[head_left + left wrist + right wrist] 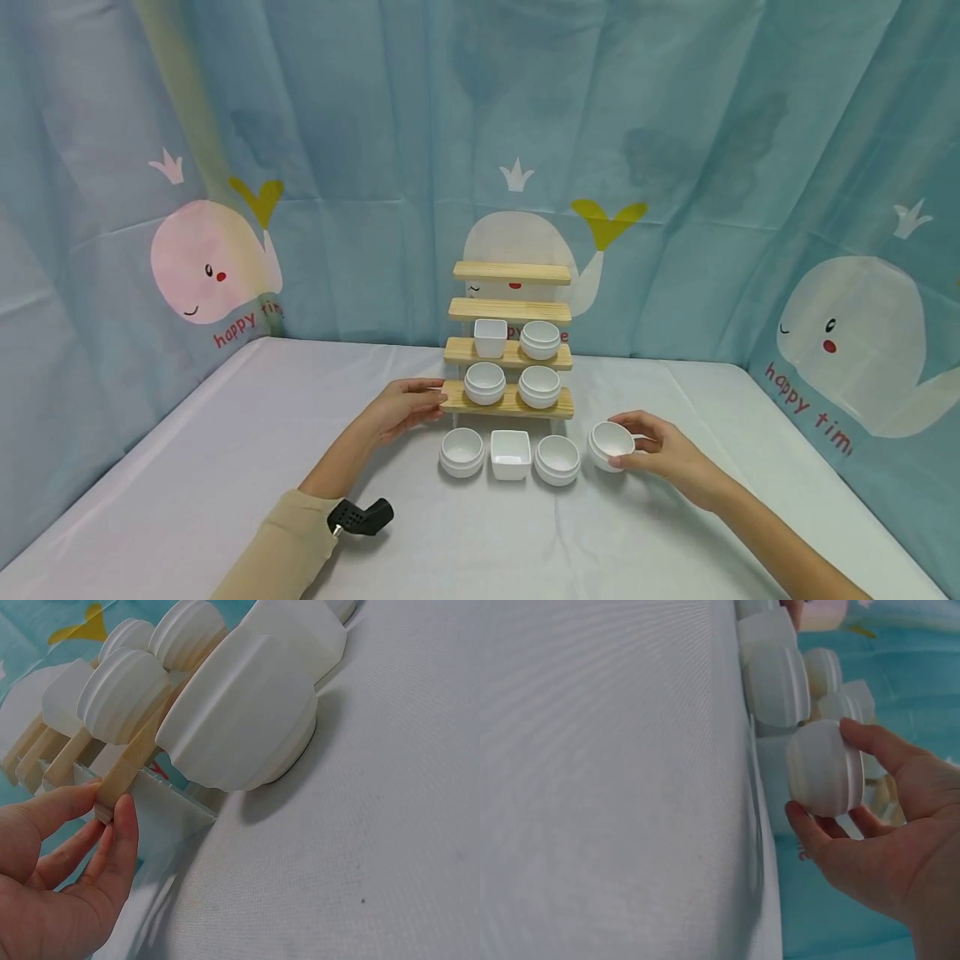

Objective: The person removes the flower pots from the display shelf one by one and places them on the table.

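In the head view my right hand point(667, 458) holds a small round white bowl point(611, 446) between thumb and fingers, right of the bowl row. The right wrist view shows that bowl point(825, 769) raised off the cloth. My left hand point(405, 408) is at the left end of the wooden tiered rack's point(508, 403) lowest shelf. Seen from the left wrist, thumb and fingers pinch that shelf's end point(124, 776). Two round bowls stand on the lowest shelf; a square bowl point(491, 338) and a round bowl point(540, 340) are one tier up.
In front of the rack, a round bowl point(462, 452), a square bowl point(511, 455) and another round bowl point(557, 460) stand in a row on the white tablecloth point(450, 550). Blue curtains point(360, 250) with printed whales hang behind and at both sides.
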Demonstrator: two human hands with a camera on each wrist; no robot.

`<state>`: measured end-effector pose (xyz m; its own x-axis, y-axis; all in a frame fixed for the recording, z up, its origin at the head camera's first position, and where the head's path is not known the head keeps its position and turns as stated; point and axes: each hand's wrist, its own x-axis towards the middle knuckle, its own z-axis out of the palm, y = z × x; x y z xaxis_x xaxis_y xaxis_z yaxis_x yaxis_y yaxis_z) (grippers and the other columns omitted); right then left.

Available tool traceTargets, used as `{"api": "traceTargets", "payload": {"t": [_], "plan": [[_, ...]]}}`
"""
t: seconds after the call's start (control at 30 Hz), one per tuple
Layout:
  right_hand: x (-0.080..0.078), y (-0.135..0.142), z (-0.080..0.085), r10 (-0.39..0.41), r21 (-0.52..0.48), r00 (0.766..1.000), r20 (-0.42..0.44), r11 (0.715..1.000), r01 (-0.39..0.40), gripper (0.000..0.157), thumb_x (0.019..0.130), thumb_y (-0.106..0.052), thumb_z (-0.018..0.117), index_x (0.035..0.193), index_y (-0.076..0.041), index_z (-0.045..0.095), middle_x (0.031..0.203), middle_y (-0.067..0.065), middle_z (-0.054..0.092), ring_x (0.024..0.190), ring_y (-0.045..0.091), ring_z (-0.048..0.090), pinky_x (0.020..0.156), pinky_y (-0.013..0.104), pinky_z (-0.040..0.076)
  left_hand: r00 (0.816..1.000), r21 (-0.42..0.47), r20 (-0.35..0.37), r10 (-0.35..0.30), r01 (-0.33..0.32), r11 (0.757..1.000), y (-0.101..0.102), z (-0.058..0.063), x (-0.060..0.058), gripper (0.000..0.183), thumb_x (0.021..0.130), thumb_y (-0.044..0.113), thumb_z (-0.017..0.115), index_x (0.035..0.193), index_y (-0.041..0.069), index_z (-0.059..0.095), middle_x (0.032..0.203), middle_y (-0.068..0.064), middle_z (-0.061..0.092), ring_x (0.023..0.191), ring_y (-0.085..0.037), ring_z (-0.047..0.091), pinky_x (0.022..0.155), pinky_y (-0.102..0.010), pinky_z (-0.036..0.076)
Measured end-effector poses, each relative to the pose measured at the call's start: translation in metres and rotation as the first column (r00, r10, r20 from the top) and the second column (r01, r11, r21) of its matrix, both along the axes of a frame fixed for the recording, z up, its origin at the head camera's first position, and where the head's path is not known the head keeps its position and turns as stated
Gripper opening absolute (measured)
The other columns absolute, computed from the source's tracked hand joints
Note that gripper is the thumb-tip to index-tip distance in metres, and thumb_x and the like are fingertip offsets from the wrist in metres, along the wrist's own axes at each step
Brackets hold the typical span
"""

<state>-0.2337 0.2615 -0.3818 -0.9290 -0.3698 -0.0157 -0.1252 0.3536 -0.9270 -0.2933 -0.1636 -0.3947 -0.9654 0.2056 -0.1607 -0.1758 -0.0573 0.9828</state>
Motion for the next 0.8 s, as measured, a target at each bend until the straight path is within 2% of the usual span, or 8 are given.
{"api": "traceTargets", "payload": {"t": [0.8], "plan": [[-0.0005,-0.0001,-0.005,0.074,0.013,0.996,0.042,0.997,-0.074,0.065,0.09,-0.012,0.084,0.142,0.007,0.05,0.136,0.017,0.058,0.11,0.024,0.063,0.088,0.028,0.057,1.0,-0.023,0.001,0.007,-0.007,1.0,0.0004,0.0004,0.0003,0.056,0.105,0.004,0.064,0.154,-0.011,0.043,0.104,-0.008,0.067,0.079,-0.008,0.071,0.078,-0.019,0.063]]}}
